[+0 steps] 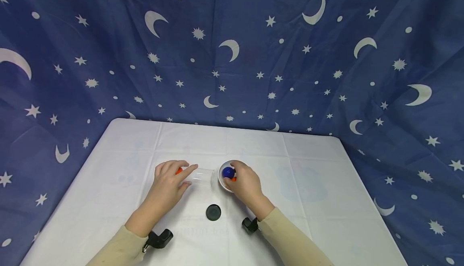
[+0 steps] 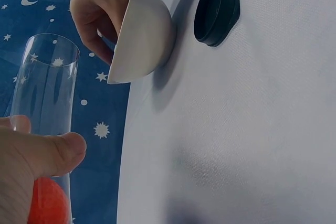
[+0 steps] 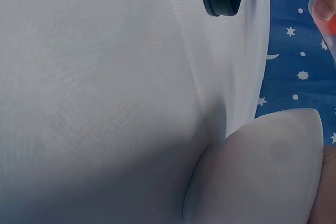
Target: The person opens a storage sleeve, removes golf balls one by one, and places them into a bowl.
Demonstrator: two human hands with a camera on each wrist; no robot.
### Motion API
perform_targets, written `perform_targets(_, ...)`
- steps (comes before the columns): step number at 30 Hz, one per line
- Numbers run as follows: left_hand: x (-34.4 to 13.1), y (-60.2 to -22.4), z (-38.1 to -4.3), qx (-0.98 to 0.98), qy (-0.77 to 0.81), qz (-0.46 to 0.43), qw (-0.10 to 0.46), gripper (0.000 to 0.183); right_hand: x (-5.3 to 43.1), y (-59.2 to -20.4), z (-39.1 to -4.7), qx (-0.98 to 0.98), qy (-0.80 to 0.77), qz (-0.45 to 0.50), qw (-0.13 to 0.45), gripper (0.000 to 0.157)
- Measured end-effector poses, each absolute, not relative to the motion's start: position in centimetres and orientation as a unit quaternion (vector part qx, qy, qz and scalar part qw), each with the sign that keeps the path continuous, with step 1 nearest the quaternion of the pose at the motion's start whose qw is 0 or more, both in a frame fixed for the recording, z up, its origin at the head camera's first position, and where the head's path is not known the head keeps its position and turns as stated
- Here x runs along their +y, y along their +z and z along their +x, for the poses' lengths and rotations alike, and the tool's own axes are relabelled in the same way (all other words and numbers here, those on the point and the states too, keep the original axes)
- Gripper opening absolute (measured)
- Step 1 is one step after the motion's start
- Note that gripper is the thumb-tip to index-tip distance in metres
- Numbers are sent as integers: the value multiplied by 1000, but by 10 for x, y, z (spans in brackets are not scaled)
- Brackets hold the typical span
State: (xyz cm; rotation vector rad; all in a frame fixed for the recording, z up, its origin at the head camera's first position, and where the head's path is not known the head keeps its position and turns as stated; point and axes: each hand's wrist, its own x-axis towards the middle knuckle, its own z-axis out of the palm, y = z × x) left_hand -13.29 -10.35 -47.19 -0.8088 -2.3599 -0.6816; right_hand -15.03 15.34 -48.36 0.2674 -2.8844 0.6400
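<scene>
My left hand (image 1: 164,187) grips a clear plastic tube (image 1: 204,174) lying on its side, its mouth pointing right toward the bowl. An orange-red ball (image 2: 48,203) sits inside the tube near its far left end, partly behind the hand. At the right, my right hand (image 1: 248,183) reaches into a small white bowl (image 1: 220,180). Thumb and fingers pinch a shiny blue ball (image 1: 228,172) there. Beneath the hand, part of an orange ball (image 1: 234,179) shows in the bowl. The right wrist view has the bowl's outer wall (image 3: 262,166) hiding most of that hand.
A round dark lid (image 1: 213,212) lies on the white-covered table (image 1: 319,225), nearer to me than the tube and bowl. Black wrist camera mounts (image 1: 159,240) hang by both sleeves. Behind the table hangs a blue cloth (image 1: 250,109) with moons and stars.
</scene>
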Motion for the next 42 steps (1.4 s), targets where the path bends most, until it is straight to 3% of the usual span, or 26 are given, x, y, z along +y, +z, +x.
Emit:
perform_targets(15, -102, -473, -131, -879, -254, -302, 269, 61, 166, -451, -133, -949, 280, 126, 78, 57)
perform_targets(29, -97, -477, -134, -870, -264, -315, 272, 63, 176, -465, -133, -871, 414, 252, 77, 53)
perform_targets(42, -94, -478, -133, -870, -262, -322, 266, 63, 167, -470, -129, -871, 406, 268, 73, 53)
